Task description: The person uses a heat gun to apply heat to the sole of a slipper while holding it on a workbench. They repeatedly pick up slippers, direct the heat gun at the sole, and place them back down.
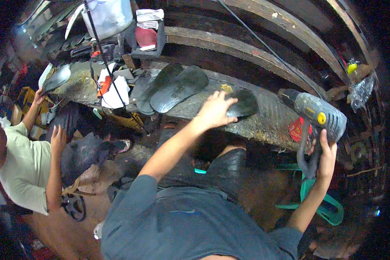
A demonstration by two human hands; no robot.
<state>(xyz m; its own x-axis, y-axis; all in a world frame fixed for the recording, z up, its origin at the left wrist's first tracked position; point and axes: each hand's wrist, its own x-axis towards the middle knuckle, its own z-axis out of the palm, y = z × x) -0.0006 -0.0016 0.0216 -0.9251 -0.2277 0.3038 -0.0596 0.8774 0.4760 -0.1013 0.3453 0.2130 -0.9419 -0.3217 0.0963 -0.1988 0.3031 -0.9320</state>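
A dark shoe sole (246,104) lies on the worn wooden bench (268,130). At its left end is my left hand (216,110), with fingers spread and the thumb apart; whether the fingertips press on the sole is hard to tell. My right hand (327,149) is closed round the handle of a grey heat gun (320,115) with a yellow round spot on its side. The gun's nozzle points left over the right end of the bench. Left of my left hand, several more dark soles (182,89) lie overlapped.
A person in a pale green shirt (26,151) sits at the left, holding a sole (57,78). White sheets (116,93) and an orange tool lie on the bench. A red round tin (296,130) sits near the gun. A green plastic chair (329,212) stands at lower right; wooden beams run behind.
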